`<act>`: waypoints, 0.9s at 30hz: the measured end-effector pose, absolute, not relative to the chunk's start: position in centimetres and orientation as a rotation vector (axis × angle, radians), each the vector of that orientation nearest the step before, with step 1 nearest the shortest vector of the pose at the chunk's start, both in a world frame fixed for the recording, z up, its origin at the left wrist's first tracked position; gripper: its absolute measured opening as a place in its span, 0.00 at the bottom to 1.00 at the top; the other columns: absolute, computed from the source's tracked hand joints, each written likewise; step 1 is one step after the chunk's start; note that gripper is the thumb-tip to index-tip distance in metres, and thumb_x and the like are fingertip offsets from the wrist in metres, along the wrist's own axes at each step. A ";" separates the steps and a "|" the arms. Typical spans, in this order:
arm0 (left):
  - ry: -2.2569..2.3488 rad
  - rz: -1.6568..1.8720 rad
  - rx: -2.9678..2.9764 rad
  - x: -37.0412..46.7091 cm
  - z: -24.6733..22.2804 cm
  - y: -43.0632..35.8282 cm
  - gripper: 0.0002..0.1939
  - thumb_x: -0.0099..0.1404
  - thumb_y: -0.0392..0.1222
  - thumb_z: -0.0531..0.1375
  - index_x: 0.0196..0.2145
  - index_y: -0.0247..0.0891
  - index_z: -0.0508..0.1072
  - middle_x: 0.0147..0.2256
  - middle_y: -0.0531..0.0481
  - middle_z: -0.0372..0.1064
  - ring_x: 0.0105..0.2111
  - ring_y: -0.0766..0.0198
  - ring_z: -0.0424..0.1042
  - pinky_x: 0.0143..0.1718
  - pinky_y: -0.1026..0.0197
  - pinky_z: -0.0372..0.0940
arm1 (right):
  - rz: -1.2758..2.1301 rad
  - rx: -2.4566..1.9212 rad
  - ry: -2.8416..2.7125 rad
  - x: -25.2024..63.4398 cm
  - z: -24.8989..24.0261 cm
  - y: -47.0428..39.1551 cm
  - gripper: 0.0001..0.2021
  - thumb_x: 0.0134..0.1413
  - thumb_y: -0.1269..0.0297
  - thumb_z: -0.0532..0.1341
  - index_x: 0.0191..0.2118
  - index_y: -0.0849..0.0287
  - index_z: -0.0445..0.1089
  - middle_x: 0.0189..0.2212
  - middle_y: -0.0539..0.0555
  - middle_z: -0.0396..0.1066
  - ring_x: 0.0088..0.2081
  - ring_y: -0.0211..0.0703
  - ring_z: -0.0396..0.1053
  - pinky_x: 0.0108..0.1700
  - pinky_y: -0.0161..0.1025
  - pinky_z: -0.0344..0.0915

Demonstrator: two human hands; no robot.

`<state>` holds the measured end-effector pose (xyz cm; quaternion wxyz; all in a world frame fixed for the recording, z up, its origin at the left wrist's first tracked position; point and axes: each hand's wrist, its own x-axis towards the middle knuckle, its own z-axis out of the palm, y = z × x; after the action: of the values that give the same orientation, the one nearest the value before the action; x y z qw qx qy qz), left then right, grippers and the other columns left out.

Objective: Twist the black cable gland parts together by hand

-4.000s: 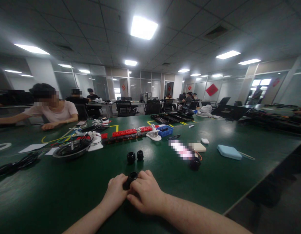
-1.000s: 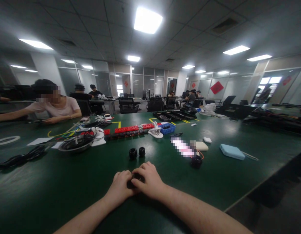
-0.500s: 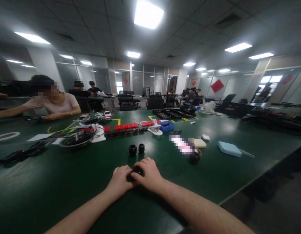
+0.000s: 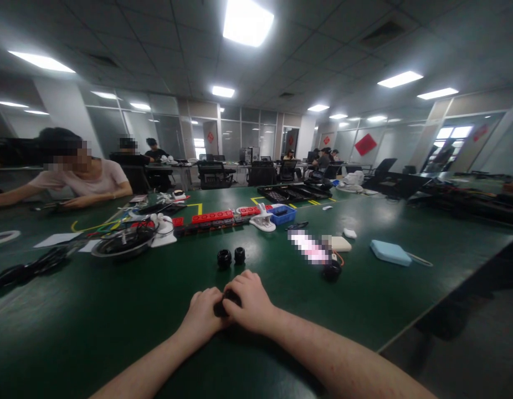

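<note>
Both my hands meet around a black round part (image 4: 220,308) low over the green table (image 4: 157,299). My left hand (image 4: 202,313) grips it from the left, and the fingers of my right hand (image 4: 250,302) wrap over its top and right side. Much of the part is hidden by the fingers. Just beyond my hands, two black ribbed cylindrical parts stand side by side, a larger one (image 4: 224,259) on the left and a smaller one (image 4: 239,255) on the right.
Farther back lie a metal bowl with cables (image 4: 123,244), red blocks (image 4: 213,216), a white stand (image 4: 263,219) and a blue basket (image 4: 282,214). On the right are a lit phone (image 4: 308,246), a black round item (image 4: 331,270) and a light-blue case (image 4: 390,252). A person sits at the left.
The camera view has shifted slightly. My right hand's fingers have moved a little on the black part, and both hands still hold it.
</note>
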<state>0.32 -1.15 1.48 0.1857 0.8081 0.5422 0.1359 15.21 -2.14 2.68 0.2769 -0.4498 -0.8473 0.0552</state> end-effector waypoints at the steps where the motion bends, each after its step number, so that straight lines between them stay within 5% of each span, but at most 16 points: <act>1: 1.535 0.370 2.280 0.3 1.4 -1.1 0.13 0.50 0.50 0.57 0.30 0.39 0.68 0.33 0.52 0.65 0.35 0.61 0.64 0.40 0.59 0.55 | 0.121 -1.186 -2.296 15.1 2.8 -2.2 0.07 0.50 0.61 0.56 0.33 0.58 0.67 0.30 0.50 0.66 0.36 0.41 0.56 0.37 0.38 0.50; 13: 1.567 0.329 2.358 0.0 0.2 -0.2 0.07 0.53 0.41 0.53 0.30 0.39 0.68 0.34 0.51 0.66 0.36 0.61 0.64 0.42 0.59 0.54 | -0.177 -0.982 -2.454 14.7 2.5 -2.5 0.18 0.48 0.47 0.54 0.31 0.59 0.65 0.28 0.51 0.67 0.34 0.42 0.54 0.39 0.42 0.48; 27: 1.568 0.354 2.298 0.4 1.5 -1.0 0.10 0.56 0.39 0.49 0.27 0.40 0.70 0.32 0.51 0.67 0.36 0.62 0.64 0.43 0.57 0.55 | -0.311 -0.897 -2.535 14.4 2.3 -3.8 0.16 0.51 0.52 0.52 0.27 0.60 0.66 0.29 0.52 0.67 0.33 0.42 0.55 0.36 0.43 0.49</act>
<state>0.36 -1.02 1.46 0.1680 0.8077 0.5512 0.1246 14.43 -3.76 2.25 0.2155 -0.3237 -0.9145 -0.1121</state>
